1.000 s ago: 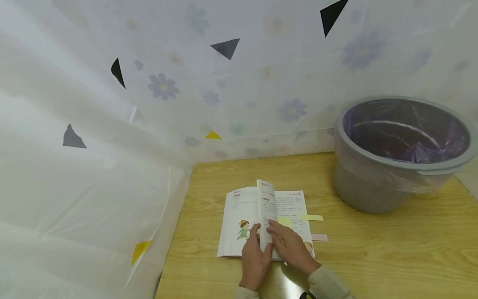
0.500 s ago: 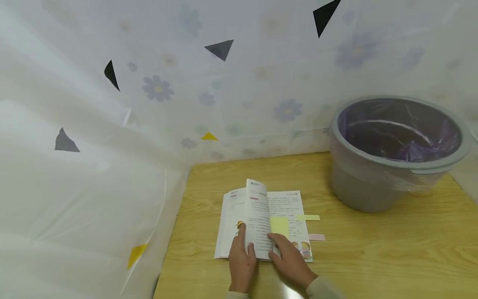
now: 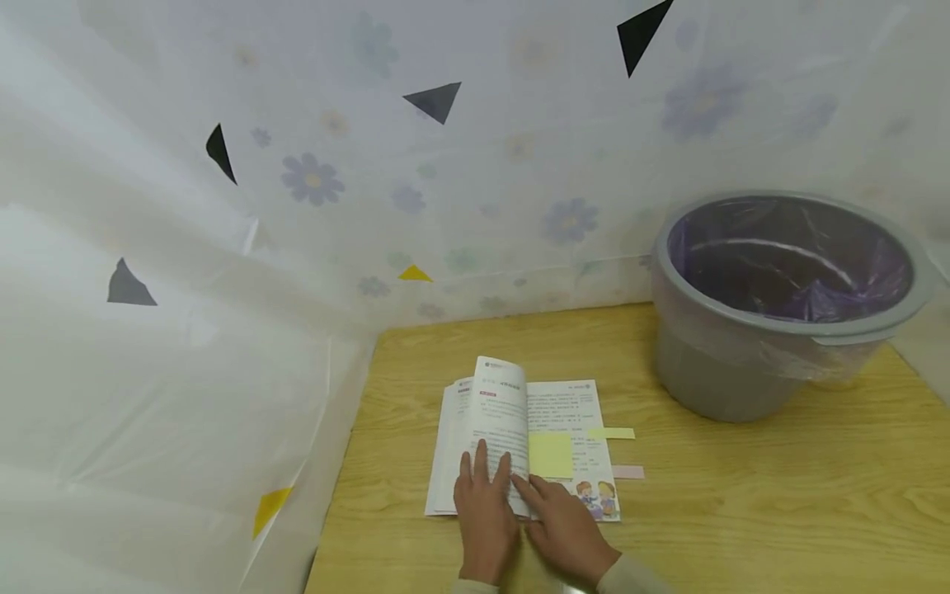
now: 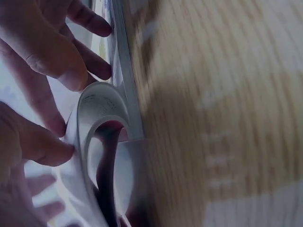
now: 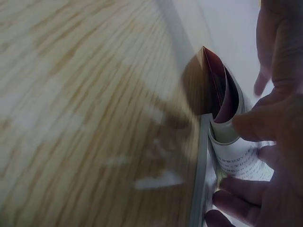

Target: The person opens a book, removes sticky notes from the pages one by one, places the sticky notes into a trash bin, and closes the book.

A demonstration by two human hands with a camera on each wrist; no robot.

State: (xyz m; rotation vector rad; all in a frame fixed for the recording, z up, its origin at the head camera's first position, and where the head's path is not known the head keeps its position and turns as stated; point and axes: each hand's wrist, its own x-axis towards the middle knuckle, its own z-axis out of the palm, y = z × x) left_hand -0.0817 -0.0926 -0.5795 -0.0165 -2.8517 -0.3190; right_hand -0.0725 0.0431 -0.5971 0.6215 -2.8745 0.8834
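Observation:
An open book [image 3: 567, 404] lies on the wooden table, its right page showing text and a cartoon of children. On the raised, curving pages [image 3: 499, 396] left of the gutter rests my left hand [image 3: 484, 520], palm down with fingers extended. My right hand [image 3: 570, 528] touches the pages near the gutter at the bottom, index finger stretched out. A square yellow sticky note [image 3: 551, 455] sits on the right page, while a yellow tab [image 3: 613, 433] and a pink tab [image 3: 629, 472] stick out past its edge. In the left wrist view the page bundle [image 4: 102, 101] bows up in a loop.
A large grey bucket [image 3: 712, 379] lined with a clear purplish bag stands at the back right. Flower-patterned sheeting [image 3: 460, 190] covers the back wall, and pale plastic sheeting [image 3: 223, 396] runs along the left. Black, grey and yellow triangles are on the sheeting.
The upright pages have swung over to the left, uncovering the sticky note. My left hand has gone from holding the bundle's side to lying flat on it; my right hand followed to the gutter.

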